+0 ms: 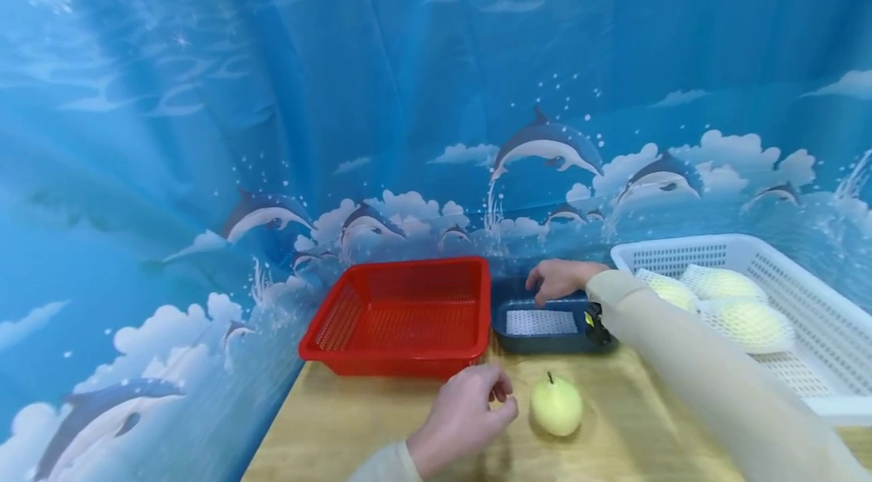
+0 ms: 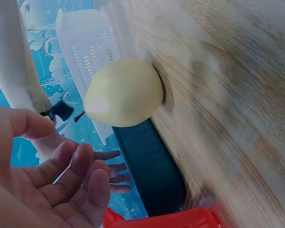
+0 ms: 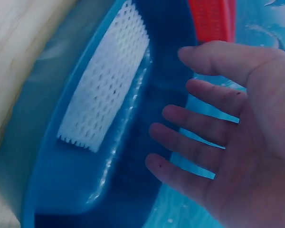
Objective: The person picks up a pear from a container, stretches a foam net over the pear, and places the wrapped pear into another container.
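A pale yellow-green pear (image 1: 556, 406) with a dark stem stands on the wooden table. Just left of it is my left hand (image 1: 470, 414), fingers loosely bent and holding nothing; in the left wrist view the pear (image 2: 126, 92) is apart from the fingertips. Over the blue basin (image 1: 555, 343) hovers my right hand (image 1: 562, 279), its fingers spread and nothing in them. A flattened white foam net sleeve (image 3: 109, 78) lies on the bottom of that basin, apart from the right fingers in the right wrist view.
A red basket (image 1: 395, 361) stands left of the blue basin. On the right, a white basket (image 1: 824, 300) holds several pears (image 1: 749, 323) in white foam nets. A blue dolphin-print curtain (image 1: 436, 88) hangs behind the table (image 1: 327, 421).
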`<state>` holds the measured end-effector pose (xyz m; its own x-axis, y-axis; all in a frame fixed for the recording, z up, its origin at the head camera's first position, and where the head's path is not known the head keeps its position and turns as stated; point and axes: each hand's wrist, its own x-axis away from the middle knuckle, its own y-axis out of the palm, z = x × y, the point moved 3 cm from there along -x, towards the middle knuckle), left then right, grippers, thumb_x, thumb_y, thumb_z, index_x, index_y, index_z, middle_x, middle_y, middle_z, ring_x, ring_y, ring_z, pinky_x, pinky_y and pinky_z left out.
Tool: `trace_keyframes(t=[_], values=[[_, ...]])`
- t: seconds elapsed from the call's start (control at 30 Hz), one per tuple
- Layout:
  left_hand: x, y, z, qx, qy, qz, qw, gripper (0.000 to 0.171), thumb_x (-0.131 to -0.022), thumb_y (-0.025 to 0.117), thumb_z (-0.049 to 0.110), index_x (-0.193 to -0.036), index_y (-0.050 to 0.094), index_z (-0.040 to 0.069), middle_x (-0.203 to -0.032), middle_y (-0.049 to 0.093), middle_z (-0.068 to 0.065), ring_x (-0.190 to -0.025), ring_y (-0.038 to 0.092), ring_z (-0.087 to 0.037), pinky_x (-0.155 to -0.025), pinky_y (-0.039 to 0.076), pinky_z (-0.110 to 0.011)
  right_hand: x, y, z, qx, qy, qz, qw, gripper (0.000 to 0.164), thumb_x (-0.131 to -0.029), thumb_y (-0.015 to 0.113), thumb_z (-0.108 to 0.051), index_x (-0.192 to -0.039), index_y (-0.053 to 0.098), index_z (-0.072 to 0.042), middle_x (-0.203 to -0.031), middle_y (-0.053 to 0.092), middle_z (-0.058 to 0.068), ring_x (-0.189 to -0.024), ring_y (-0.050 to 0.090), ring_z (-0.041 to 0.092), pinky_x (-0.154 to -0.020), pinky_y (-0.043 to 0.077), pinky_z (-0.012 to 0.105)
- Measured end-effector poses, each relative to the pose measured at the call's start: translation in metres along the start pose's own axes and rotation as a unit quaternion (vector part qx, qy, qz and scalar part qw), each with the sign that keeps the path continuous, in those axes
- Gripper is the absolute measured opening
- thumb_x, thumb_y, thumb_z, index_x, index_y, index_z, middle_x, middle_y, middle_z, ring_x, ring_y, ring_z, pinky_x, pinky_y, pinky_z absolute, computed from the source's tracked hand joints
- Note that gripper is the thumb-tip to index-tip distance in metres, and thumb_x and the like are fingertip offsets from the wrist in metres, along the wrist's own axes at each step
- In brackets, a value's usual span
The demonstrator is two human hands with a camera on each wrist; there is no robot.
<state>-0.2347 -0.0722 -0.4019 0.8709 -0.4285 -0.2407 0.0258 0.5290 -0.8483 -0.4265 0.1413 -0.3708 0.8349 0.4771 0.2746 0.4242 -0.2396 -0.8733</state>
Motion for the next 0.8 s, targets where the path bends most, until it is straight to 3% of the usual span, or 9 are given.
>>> trace_keyframes(t=[0.17,0.2,0.27,0.4,0.43,0.53,0.63,0.7,0.8], values=[[0.005,-0.001,0.004,-0.008,0.019,0.013,0.9997,0.004,-0.085,0.069,0.025,-0.084,0.065,0.025,-0.077,0.059,0.017,-0.074,0.053,0.001,-0.066,0.044,-0.018,-0.008,0.011,0.006,0.008,0.038,-0.022,0.999,0.057,-0.086,0.077,-0.026,-0.139,0.059,-0.013,-0.144,0.054,0.013,-0.105,0.061,0.023,-0.076,0.055,0.043],[0.006,-0.001,0.004,-0.005,0.02,0.011,0.9997,0.004,-0.085,0.069,0.025,-0.085,0.065,0.024,-0.078,0.059,0.017,-0.074,0.053,0.001,-0.066,0.044,-0.018,-0.009,0.014,0.008,0.01,0.043,-0.028,0.999,0.057,-0.086,0.077,-0.026,-0.139,0.059,-0.013,-0.134,0.061,0.011,-0.095,0.061,0.021,-0.069,0.054,0.041],[0.006,0.0,0.006,-0.003,0.021,0.006,0.9998,0.004,-0.085,0.069,0.024,-0.085,0.065,0.024,-0.078,0.059,0.017,-0.074,0.053,0.001,-0.066,0.044,-0.018,-0.01,0.019,0.013,0.016,0.054,-0.039,0.998,0.058,-0.086,0.077,-0.025,-0.139,0.058,-0.014,-0.13,0.062,0.009,-0.088,0.063,0.021,-0.064,0.053,0.039],[0.006,-0.001,0.006,-0.001,0.024,0.008,0.9997,0.005,-0.084,0.069,0.023,-0.084,0.065,0.025,-0.077,0.059,0.017,-0.073,0.053,0.002,-0.066,0.044,-0.017,-0.011,0.028,0.02,0.003,0.071,-0.061,0.996,0.062,-0.084,0.077,-0.02,-0.142,0.055,-0.011,-0.131,0.06,0.011,-0.075,0.069,0.024,-0.061,0.052,0.034],[0.007,-0.001,0.006,-0.003,0.025,0.011,0.9996,0.005,-0.084,0.069,0.023,-0.083,0.065,0.025,-0.077,0.059,0.017,-0.073,0.053,0.002,-0.066,0.043,-0.017,-0.011,0.03,0.021,-0.001,0.075,-0.062,0.995,0.063,-0.084,0.078,-0.019,-0.142,0.055,-0.011,-0.142,0.053,0.014,-0.079,0.071,0.026,-0.065,0.054,0.036],[0.007,0.0,0.006,-0.006,0.029,0.016,0.9994,0.005,-0.083,0.069,0.024,-0.083,0.064,0.026,-0.077,0.059,0.017,-0.072,0.051,0.003,-0.065,0.043,-0.017,-0.011,0.034,0.023,-0.011,0.082,-0.064,0.995,0.059,-0.084,0.077,-0.015,-0.14,0.056,-0.009,-0.146,0.051,0.017,-0.078,0.072,0.026,-0.069,0.057,0.037],[0.008,0.0,0.005,-0.009,0.029,0.017,0.9994,0.006,-0.083,0.069,0.024,-0.082,0.064,0.026,-0.076,0.058,0.017,-0.071,0.049,0.004,-0.065,0.043,-0.017,-0.012,0.036,0.024,0.011,0.071,-0.058,0.996,0.038,-0.086,0.076,-0.012,-0.123,0.066,-0.01,-0.123,0.064,0.011,-0.071,0.07,0.02,-0.065,0.055,0.034],[0.008,0.001,0.004,-0.012,0.029,0.02,0.9993,0.007,-0.083,0.069,0.024,-0.082,0.063,0.027,-0.076,0.058,0.017,-0.071,0.049,0.005,-0.065,0.042,-0.016,-0.013,0.036,0.024,0.033,0.06,-0.052,0.996,0.007,-0.09,0.07,-0.009,-0.096,0.069,-0.012,-0.091,0.065,0.002,-0.058,0.061,0.014,-0.055,0.048,0.029],[0.007,0.0,0.004,-0.014,0.028,0.024,0.9992,0.008,-0.082,0.07,0.023,-0.081,0.063,0.026,-0.076,0.058,0.017,-0.071,0.049,0.005,-0.065,0.042,-0.016,-0.014,0.032,0.023,0.062,0.045,-0.033,0.997,0.032,-0.093,0.062,-0.004,-0.066,0.052,-0.018,-0.058,0.043,-0.005,-0.048,0.04,0.01,-0.048,0.032,0.027]])
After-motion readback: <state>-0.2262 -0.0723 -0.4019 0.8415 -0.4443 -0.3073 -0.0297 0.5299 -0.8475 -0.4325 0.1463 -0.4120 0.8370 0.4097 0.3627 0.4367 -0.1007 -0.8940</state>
